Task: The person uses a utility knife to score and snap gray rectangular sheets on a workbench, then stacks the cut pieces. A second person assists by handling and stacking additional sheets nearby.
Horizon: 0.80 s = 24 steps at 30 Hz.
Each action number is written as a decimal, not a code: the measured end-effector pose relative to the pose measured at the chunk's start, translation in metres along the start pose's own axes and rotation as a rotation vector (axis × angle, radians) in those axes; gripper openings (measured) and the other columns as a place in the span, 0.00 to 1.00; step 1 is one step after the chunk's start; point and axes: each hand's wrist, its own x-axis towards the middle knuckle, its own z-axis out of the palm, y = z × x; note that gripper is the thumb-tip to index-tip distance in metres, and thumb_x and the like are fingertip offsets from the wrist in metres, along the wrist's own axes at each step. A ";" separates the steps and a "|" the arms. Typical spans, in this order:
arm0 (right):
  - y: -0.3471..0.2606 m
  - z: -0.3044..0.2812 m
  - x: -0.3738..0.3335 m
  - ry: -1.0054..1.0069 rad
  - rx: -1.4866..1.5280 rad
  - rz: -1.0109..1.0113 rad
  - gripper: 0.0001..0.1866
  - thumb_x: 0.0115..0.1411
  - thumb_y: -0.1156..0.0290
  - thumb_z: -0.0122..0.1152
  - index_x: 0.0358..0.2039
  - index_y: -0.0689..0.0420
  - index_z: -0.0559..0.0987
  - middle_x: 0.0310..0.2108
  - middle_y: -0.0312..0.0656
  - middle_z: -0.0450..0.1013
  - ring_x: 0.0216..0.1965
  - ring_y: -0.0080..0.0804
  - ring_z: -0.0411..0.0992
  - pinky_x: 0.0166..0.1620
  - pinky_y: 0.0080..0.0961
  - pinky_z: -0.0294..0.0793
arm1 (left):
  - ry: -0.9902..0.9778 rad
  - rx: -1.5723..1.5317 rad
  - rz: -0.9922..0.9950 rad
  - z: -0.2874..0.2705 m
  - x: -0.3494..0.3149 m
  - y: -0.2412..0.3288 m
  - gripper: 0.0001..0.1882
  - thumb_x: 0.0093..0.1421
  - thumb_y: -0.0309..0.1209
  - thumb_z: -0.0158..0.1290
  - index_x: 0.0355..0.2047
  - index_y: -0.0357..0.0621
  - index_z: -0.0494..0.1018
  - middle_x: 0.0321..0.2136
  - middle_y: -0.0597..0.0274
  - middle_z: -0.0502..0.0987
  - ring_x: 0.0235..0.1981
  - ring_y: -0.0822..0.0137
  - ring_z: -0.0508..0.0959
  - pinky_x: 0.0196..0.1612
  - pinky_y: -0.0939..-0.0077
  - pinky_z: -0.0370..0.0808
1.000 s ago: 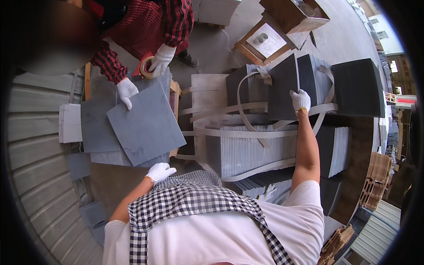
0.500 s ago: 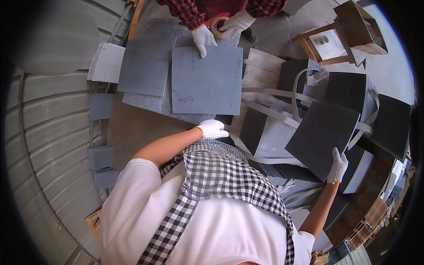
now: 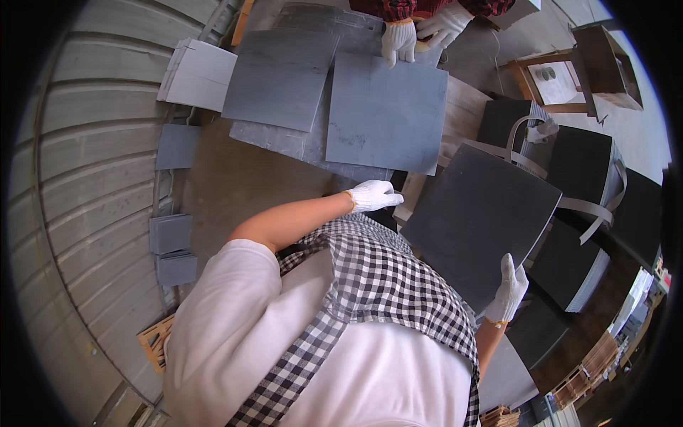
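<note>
My right hand (image 3: 506,293), in a white knit glove, is closed on the lower right edge of a large square dark slate-like tile (image 3: 484,213). The tile is held tilted in front of my right side, above the stacks. My left hand (image 3: 375,196), gloved too, reaches out with its fingers extended and nothing in them, a little apart from the tile's left corner. Just beyond it, a grey square tile (image 3: 384,114) lies on the worktable (image 3: 274,146), with a second grey tile (image 3: 281,78) to its left.
Across the table a co-worker's gloved hand (image 3: 398,44) rests on the far edge of the grey tile; the other (image 3: 446,25) is by a tape roll (image 3: 425,47). Stacked dark tiles (image 3: 580,160) with pale straps (image 3: 590,208) stand right. White boxes (image 3: 198,75) sit left.
The dark tile in my right hand has come left and nearer my left hand. My view has shifted, moving the table rightward in the picture. The co-worker's hand stays on the grey tile.
</note>
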 end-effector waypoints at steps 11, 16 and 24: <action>-0.033 0.098 -0.030 -0.137 0.032 -0.055 0.17 0.63 0.59 0.67 0.23 0.54 0.75 0.22 0.23 0.62 0.26 0.14 0.55 0.29 0.22 0.53 | 0.238 -0.857 -0.240 -0.009 -0.014 -0.024 0.46 0.67 0.60 0.47 0.67 0.28 0.56 0.68 0.38 0.58 0.71 0.51 0.55 0.70 0.60 0.54; -0.013 0.120 -0.022 -0.207 0.197 0.041 0.12 0.64 0.63 0.65 0.28 0.56 0.78 0.25 0.25 0.67 0.27 0.14 0.61 0.31 0.20 0.60 | 0.474 -0.883 -0.238 -0.002 -0.006 -0.067 0.33 0.63 0.56 0.55 0.48 0.33 0.74 0.43 0.55 0.78 0.45 0.64 0.74 0.51 0.63 0.70; 0.072 0.163 0.031 -0.355 0.302 0.142 0.13 0.65 0.65 0.64 0.42 0.61 0.81 0.33 0.33 0.77 0.32 0.21 0.74 0.35 0.22 0.75 | 0.754 -0.635 -0.310 -0.021 -0.021 -0.089 0.28 0.63 0.53 0.55 0.27 0.35 0.72 0.22 0.54 0.74 0.26 0.61 0.72 0.33 0.59 0.68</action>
